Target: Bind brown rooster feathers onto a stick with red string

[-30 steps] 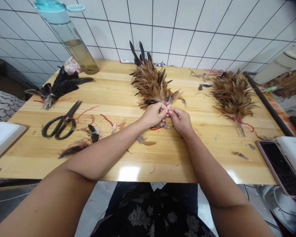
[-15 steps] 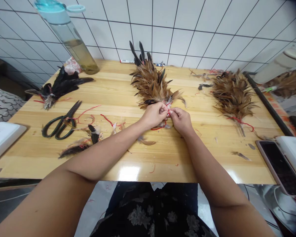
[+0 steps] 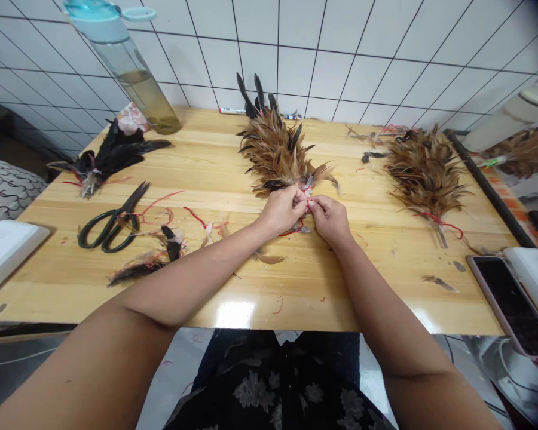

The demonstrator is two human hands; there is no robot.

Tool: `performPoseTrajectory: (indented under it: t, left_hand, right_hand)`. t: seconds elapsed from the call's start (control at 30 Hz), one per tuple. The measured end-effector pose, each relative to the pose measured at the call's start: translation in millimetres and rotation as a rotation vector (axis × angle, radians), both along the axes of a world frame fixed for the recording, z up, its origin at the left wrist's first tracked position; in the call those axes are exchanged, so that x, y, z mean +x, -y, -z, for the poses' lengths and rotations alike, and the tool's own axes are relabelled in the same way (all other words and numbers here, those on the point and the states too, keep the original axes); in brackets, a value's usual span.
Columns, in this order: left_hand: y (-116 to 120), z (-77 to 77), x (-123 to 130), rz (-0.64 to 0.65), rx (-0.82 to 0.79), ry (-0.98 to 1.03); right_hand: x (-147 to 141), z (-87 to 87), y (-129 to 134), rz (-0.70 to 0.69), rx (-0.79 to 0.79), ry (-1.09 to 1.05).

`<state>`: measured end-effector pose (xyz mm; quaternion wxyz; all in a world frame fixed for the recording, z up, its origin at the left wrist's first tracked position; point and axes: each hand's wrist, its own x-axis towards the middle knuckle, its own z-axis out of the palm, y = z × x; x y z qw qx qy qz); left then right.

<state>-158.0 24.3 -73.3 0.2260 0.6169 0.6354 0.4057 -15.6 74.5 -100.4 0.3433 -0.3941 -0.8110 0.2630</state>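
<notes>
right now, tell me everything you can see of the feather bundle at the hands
The feather bundle is thick and layered, mostly glossy brown with darker streaks, and a few long black feathers stick up at its far end. It lies on the wooden table, slanting away toward the tiled wall. Its near end looks paler, with red string about it. The left hand and right hand pinch at that string, hiding part of that end.

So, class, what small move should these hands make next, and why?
Probably pull the red string snug: the left hand and right hand seem to pinch it, fingertips close together, at the base of the brown feather bundle, and a red length curves loose just below them.
</notes>
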Motion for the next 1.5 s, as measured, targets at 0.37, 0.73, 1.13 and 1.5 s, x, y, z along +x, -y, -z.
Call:
performPoseTrajectory:
  t: [0.37, 0.73, 1.13, 1.5]
  left_hand:
    - [-7, 9.2, -7, 0.098, -0.109, 0.330]
    - [-6, 0.0, -6, 0.106, -0.248, 0.612]
    - [-9, 10.8, -13, 0.089, -0.137, 0.474]
    - [-8, 8.4, -13, 0.105, -0.035, 0.456]
  right_hand:
    - [0, -0.6, 0, 0.016, -0.055, -0.026]
    - [1, -3.9, 1, 0.006, -0.059, -0.011]
    - [5, 1.0, -4, 0.114, -0.035, 0.010]
    - [7, -2.2, -5, 0.230, -0.030, 0.102]
